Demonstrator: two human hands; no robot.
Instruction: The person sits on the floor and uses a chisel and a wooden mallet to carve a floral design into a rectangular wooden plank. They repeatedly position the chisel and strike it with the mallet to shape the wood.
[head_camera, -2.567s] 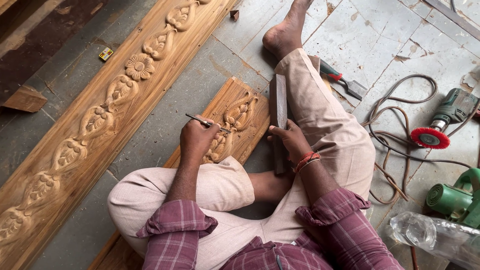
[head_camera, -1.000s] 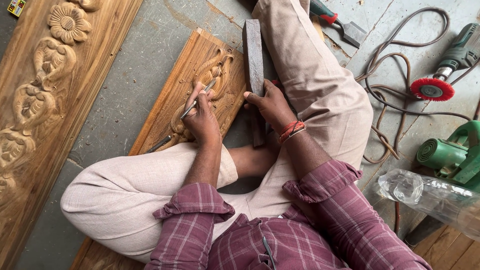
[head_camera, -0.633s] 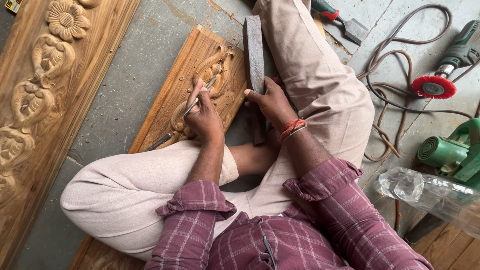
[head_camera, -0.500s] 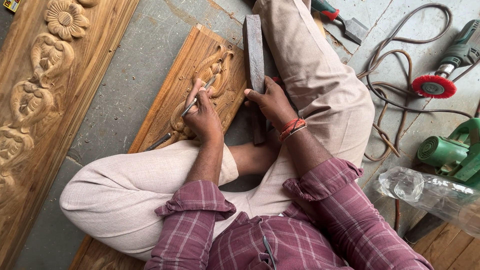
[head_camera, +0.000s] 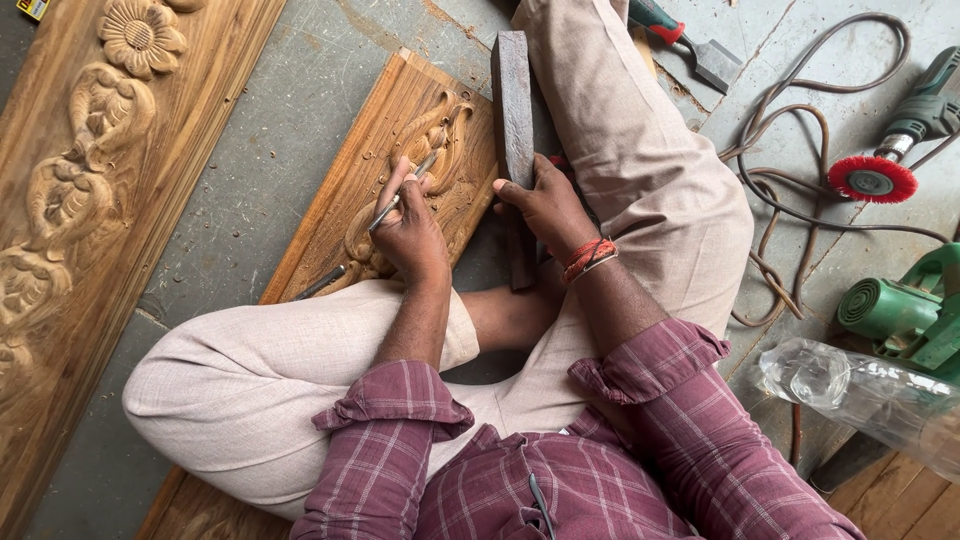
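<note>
Wooden things dominating: two carved boards, one mallet block. One left hand (head_camera: 415, 232) is pinching one thin chisel (head_camera: 402, 192), fingers curling tight around its shaft; one right hand (head_camera: 548, 208) is wrapping closed around the dark wooden block (head_camera: 513, 112). Chisel is lying on the small carved panel (head_camera: 400, 130) just ahead of the crossed legs, long axis slanting, tip pointing up-right into the leaf carving; its lower end is hiding under the hand. Panel's near end is disappearing beneath the knee. Farther left, a long carved board (head_camera: 90, 150) is running off frame. Right: a red-brushed power tool (head_camera: 880, 170), cables, one green machine (head_camera: 905, 310) cut off.
</note>
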